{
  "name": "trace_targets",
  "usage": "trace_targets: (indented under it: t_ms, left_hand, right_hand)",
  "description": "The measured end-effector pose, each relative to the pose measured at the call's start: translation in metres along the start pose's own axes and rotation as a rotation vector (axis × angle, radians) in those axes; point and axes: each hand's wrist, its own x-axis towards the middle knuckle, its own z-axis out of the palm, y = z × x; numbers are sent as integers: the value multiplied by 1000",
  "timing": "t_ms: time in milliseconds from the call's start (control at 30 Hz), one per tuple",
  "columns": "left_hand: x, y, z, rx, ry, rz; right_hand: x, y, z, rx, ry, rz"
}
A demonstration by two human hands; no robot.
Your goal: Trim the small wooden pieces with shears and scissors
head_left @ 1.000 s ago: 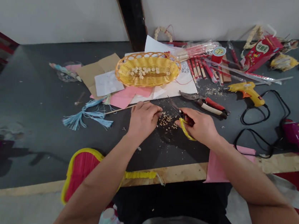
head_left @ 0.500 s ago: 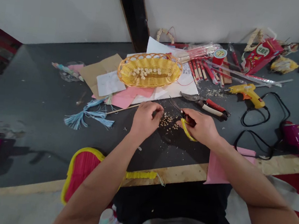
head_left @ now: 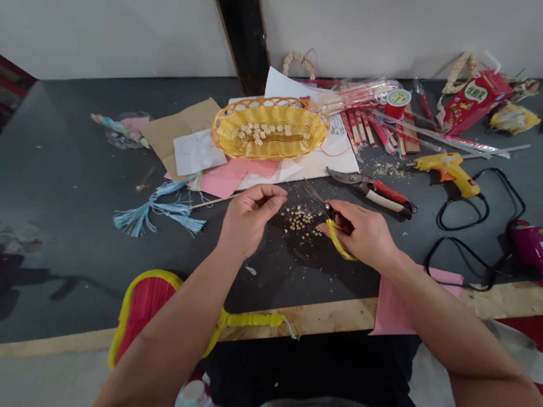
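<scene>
In my right hand I hold yellow-handled scissors, blades pointing up and left, slightly parted. My left hand is pinched, thumb against forefinger; anything between the fingertips is too small to make out. Small tan cut bits lie scattered on the dark tabletop between both hands. Beyond them stands a yellow woven basket with several pale little pieces inside. Behind my left hand a thin stick runs toward a light-blue tassel.
Red-handled pruning shears lie beyond my right hand, with a yellow glue gun and its black cord farther right. A dark phone leans on the wall. A red-and-yellow padded item sits at the front edge under my left forearm.
My left hand has drawn away to the left from the tan bits and turned, its fingertips still pinched. The right hand with the scissors has barely moved.
</scene>
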Motion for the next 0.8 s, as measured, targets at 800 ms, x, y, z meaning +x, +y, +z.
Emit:
trace_targets:
  t_ms: [800]
  left_hand:
    - [-6,16,12,-339,-42,-191]
  right_hand:
    - [0,-12,-2,-101,-31,-130]
